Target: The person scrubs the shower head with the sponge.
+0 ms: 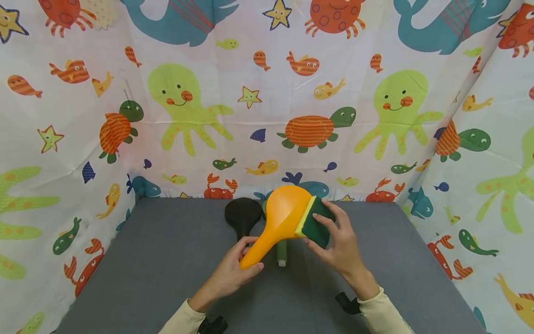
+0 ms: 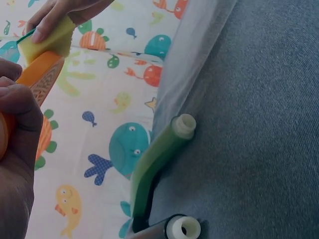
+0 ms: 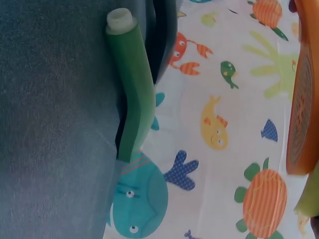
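My left hand [image 1: 231, 271] grips the handle of an orange shower head [image 1: 285, 211], raised above the table with its smooth back towards the head camera. Against the right side of its round head lies the yellow face of a sponge [image 1: 319, 222] with a dark green scouring layer. My right hand [image 1: 344, 246] pinches this sponge between thumb and fingers. In the left wrist view the sponge [image 2: 52, 42] sits at the rim of the orange head, and the patterned nozzle face [image 2: 47, 82] shows partly.
Behind the raised shower head, a black shower head [image 1: 243, 215] and a green shower head [image 1: 282, 254] lie on the grey table [image 1: 167, 260]. The green one is mostly hidden in the head view. A white sea-animal curtain [image 1: 233, 139] stands along the back and sides.
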Available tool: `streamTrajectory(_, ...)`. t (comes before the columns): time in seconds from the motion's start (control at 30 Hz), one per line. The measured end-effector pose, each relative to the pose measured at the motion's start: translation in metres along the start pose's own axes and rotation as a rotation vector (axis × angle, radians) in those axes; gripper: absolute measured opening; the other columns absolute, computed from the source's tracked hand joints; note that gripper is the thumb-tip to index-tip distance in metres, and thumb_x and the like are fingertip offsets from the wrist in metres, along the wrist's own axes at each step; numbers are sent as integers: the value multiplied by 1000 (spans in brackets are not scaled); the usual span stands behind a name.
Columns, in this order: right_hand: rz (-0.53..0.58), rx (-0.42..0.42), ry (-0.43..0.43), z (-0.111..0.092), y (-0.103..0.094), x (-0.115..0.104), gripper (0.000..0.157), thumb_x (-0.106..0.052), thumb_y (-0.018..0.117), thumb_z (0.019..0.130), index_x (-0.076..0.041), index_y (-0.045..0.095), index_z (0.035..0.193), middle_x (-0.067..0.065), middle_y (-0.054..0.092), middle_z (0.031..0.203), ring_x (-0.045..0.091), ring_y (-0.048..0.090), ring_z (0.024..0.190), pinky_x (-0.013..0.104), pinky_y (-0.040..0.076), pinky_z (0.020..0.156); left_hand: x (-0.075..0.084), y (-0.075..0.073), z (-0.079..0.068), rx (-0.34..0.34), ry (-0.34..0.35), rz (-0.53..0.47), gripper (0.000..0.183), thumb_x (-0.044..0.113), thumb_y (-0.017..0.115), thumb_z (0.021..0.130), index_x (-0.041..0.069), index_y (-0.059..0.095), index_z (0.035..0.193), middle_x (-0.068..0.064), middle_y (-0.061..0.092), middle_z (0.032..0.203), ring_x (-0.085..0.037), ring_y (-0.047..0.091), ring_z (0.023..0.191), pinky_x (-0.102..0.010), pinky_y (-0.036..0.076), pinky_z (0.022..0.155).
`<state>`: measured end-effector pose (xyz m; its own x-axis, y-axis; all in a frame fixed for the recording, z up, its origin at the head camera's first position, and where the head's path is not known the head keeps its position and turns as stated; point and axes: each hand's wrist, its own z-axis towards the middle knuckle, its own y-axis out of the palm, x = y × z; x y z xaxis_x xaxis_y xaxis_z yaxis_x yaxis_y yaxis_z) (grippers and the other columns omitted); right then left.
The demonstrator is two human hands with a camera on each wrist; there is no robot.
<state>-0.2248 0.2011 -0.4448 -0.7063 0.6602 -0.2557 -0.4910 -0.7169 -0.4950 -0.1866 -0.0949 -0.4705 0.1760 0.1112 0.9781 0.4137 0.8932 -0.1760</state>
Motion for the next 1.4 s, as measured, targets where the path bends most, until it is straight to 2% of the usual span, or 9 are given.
streamTrajectory(0.1, -30, -5, -39, -1, 4, -6, 60, -64, 59, 87, -16, 67, 122, 16, 48, 145, 34, 47, 128, 32, 52, 98, 0, 3, 4, 21, -6, -1, 55, 16, 71, 91, 19, 44, 138, -13, 55, 93, -8, 46, 51, -20, 44, 49)
streamTrajectory(0.2, -37, -13, -76, -2, 8, -12, 59, -63, 58, 88, -15, 67, 122, 18, 49, 144, 36, 47, 128, 55, 54, 88, -1, 5, 8, 34, -9, -13, 55, 16, 71, 90, 19, 43, 138, -11, 56, 92, -9, 46, 50, -20, 44, 49)
streamTrajectory(0.3, -35, -23, -92, -4, 10, -17, 59, -64, 56, 89, -15, 66, 122, 19, 49, 144, 36, 45, 128, 59, 53, 86, -1, 7, 10, 31, -14, -39, 56, 16, 71, 90, 19, 42, 139, -10, 56, 92, -9, 46, 50, -19, 44, 49)
streamTrajectory(0.53, -36, -37, -109, -5, 7, -18, 59, -63, 57, 89, -15, 66, 122, 19, 48, 145, 36, 45, 128, 58, 53, 85, -3, 6, 10, 14, -16, -55, 57, 14, 70, 91, 19, 41, 140, -10, 56, 93, -9, 46, 50, -19, 43, 50)
streamTrajectory(0.67, -28, -38, -94, -4, 3, -13, 59, -63, 58, 89, -15, 66, 123, 18, 48, 145, 35, 46, 129, 52, 55, 89, -5, 3, 6, -1, -9, -50, 57, 16, 70, 91, 18, 41, 140, -11, 57, 94, -9, 45, 50, -20, 43, 49)
streamTrajectory(0.77, -13, -36, -70, -3, 1, -10, 59, -62, 59, 89, -15, 65, 123, 17, 47, 146, 34, 46, 129, 30, 51, 99, -6, 1, 1, -18, -1, -50, 57, 16, 69, 92, 16, 40, 140, -12, 57, 95, -8, 45, 49, -20, 43, 48)
streamTrajectory(0.9, 35, -39, -45, -3, 0, -4, 59, -61, 60, 88, -15, 65, 124, 17, 46, 147, 34, 48, 127, 9, 34, 105, -7, -1, -4, -31, 22, -58, 56, 14, 68, 92, 14, 39, 141, -13, 56, 97, -6, 44, 49, -20, 43, 48)
streamTrajectory(1.2, 128, -51, 15, 0, -2, 14, 58, -56, 67, 86, -13, 64, 126, 16, 45, 148, 35, 50, 125, 8, 38, 100, -8, -8, -9, -37, 40, -36, 55, 11, 69, 91, 13, 42, 139, -12, 53, 90, -5, 45, 49, -20, 44, 46)
streamTrajectory(1.4, 102, -42, 22, 1, -2, 11, 58, -57, 66, 86, -14, 65, 125, 15, 46, 148, 34, 49, 126, 7, 36, 101, -7, -9, -8, -37, 40, -20, 54, 12, 69, 91, 13, 43, 138, -14, 53, 91, -5, 45, 48, -19, 44, 46)
